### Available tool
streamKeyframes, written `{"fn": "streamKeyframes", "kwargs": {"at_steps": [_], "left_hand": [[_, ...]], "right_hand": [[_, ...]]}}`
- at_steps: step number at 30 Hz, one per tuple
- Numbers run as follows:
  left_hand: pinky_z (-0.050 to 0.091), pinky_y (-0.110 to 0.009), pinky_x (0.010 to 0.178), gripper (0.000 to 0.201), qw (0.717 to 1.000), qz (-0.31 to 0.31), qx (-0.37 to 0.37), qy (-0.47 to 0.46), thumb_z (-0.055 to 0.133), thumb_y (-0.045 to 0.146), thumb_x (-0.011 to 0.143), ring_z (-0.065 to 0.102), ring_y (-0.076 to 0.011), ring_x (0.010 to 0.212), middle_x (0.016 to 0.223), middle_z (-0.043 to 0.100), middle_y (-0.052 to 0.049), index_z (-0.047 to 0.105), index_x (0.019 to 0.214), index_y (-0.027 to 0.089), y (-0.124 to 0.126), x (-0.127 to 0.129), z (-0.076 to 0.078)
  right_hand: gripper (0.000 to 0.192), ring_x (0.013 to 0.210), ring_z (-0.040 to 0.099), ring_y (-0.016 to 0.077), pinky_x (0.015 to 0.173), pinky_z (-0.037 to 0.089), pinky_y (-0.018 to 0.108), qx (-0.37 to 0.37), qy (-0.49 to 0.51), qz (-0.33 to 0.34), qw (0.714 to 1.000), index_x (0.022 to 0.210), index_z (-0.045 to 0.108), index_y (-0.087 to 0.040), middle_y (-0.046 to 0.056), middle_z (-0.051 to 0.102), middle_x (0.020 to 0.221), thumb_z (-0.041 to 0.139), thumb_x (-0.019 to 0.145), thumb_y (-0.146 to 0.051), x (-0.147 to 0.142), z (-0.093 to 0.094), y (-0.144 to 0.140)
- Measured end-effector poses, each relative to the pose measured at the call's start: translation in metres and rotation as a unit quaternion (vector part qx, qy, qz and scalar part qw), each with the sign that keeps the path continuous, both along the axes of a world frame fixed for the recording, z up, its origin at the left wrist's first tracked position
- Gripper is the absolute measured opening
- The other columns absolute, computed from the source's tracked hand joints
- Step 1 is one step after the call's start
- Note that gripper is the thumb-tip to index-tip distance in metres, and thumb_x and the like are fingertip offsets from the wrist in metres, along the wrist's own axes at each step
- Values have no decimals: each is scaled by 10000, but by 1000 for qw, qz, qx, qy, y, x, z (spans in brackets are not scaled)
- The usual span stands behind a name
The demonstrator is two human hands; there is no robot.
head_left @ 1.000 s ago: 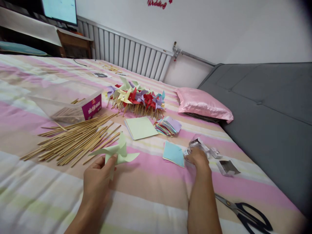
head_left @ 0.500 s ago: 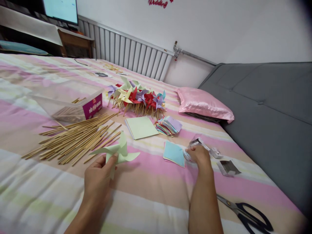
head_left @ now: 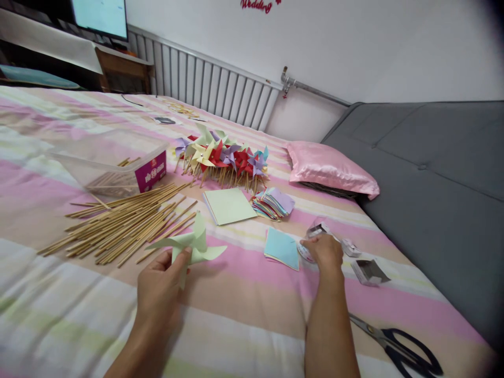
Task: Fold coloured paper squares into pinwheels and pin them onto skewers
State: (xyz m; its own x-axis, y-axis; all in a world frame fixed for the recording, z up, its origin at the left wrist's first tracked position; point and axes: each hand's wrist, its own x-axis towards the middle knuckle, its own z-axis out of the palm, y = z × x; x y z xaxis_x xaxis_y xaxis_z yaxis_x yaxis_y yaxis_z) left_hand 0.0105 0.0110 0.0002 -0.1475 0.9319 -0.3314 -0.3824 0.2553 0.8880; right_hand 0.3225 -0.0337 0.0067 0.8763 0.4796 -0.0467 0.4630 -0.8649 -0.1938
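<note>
Pinched between the thumb and fingers of my left hand (head_left: 167, 278) is a pale green paper pinwheel (head_left: 199, 247), its blades folded inward and no stick on it. My right hand (head_left: 325, 251) reaches down to a round white disc (head_left: 304, 252) beside a small clear-lidded box (head_left: 318, 227). Its fingers are closed together at the disc's edge; what lies between them is hidden. Just left of that hand lies a stack of blue paper squares (head_left: 281, 248). Loose wooden sticks (head_left: 126, 228) are spread to the left, beyond my left hand.
Finished pinwheels (head_left: 226, 155) stand bunched at the back. Nearer are a pale green paper stack (head_left: 229, 206) and a fanned pile of coloured squares (head_left: 273, 203). A clear plastic box (head_left: 151, 170) holds more sticks. Scissors (head_left: 394, 341) and an open small box (head_left: 370, 272) lie right.
My right hand has shifted very slightly at the disc, fingers still closed. The left hand keeps the pinwheel in the same place.
</note>
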Motion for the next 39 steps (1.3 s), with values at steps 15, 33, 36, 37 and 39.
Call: {"fn": "streamKeyframes", "kwargs": {"at_steps": [15, 33, 36, 37, 39], "left_hand": [[361, -172, 472, 288, 1000, -16, 9, -4, 791, 307, 508, 471, -82, 545, 626, 592, 33, 687, 728, 152, 0, -2, -4], [374, -235, 477, 329, 999, -7, 35, 26, 768, 382, 508, 484, -118, 485, 571, 581, 25, 677, 714, 142, -6, -6, 0], [369, -227, 489, 303, 999, -13, 36, 32, 760, 375, 531, 473, -110, 505, 581, 571, 30, 671, 704, 143, -5, -7, -3], [360, -221, 487, 297, 999, -14, 36, 33, 759, 377, 538, 460, -103, 503, 573, 557, 36, 665, 695, 143, -5, -7, -4], [341, -211, 478, 290, 999, -12, 31, 35, 761, 381, 543, 430, -91, 493, 547, 522, 50, 648, 666, 144, -4, -8, -6]], "right_hand": [[174, 857, 670, 262, 699, 475, 297, 9, 31, 20, 999, 782, 732, -228, 85, 733, 905, 648, 694, -352, 2, 2, -2], [170, 834, 663, 305, 628, 481, 356, -6, 69, 28, 997, 780, 707, -253, 139, 697, 913, 586, 723, -357, 0, -8, 0], [146, 750, 669, 278, 609, 476, 343, -14, 55, 66, 996, 712, 701, -230, 137, 699, 824, 581, 727, -312, 5, -17, 1], [145, 726, 669, 269, 601, 475, 336, -14, 49, 70, 996, 698, 700, -228, 130, 699, 798, 584, 726, -311, 6, -18, 1], [148, 683, 669, 252, 586, 474, 318, -5, 17, 67, 998, 668, 700, -226, 115, 698, 739, 602, 719, -324, 7, -19, 0]]}}
